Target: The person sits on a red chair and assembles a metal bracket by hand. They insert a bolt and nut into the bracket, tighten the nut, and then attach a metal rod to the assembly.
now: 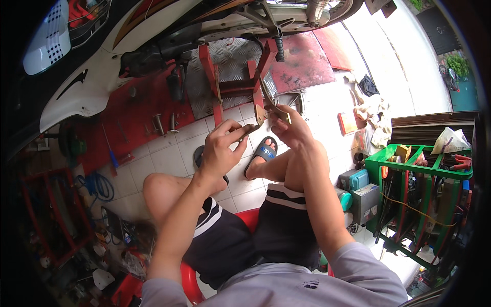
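Observation:
In front of my knees, both my hands are raised close together. My right hand grips a curved metal piece, long and bent, shaped somewhat like a brake shoe. A small brownish flat end shows between the hands; which piece it belongs to I cannot tell. My left hand pinches a thin, dark, flat piece between thumb and fingers, its tip close to the brownish end. Beyond the hands stands a red metal frame, under the side of a motorcycle.
Tools and metal sleeves lie on a red mat, with a blue-handled screwdriver. A blue hose coils at left. On the right stand a green tool rack, a grey box and rags. I sit on a red stool.

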The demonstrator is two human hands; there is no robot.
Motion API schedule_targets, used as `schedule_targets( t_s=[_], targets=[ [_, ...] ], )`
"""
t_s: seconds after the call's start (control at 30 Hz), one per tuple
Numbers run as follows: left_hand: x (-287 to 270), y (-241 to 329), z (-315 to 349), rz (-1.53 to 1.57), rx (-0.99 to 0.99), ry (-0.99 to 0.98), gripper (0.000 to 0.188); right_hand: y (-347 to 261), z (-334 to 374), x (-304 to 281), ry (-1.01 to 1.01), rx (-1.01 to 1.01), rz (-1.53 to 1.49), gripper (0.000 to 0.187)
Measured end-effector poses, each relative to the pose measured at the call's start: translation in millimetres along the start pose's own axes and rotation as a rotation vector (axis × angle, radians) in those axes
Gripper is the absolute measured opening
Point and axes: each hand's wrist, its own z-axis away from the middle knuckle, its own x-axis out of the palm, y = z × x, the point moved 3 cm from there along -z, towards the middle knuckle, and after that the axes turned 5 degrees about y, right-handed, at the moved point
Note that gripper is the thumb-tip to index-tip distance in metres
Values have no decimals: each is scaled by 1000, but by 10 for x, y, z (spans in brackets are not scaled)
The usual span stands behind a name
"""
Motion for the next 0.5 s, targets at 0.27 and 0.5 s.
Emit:
schedule_targets(
  t_s=[0.27, 0.5],
  targets=[
    [51, 394, 194, -400, 226, -30, 37, 238, 186, 168, 41, 117, -240, 17],
    [344, 518, 317, -557, 270, -80, 36, 367, 5, 123, -77, 170, -410, 16]
  ],
)
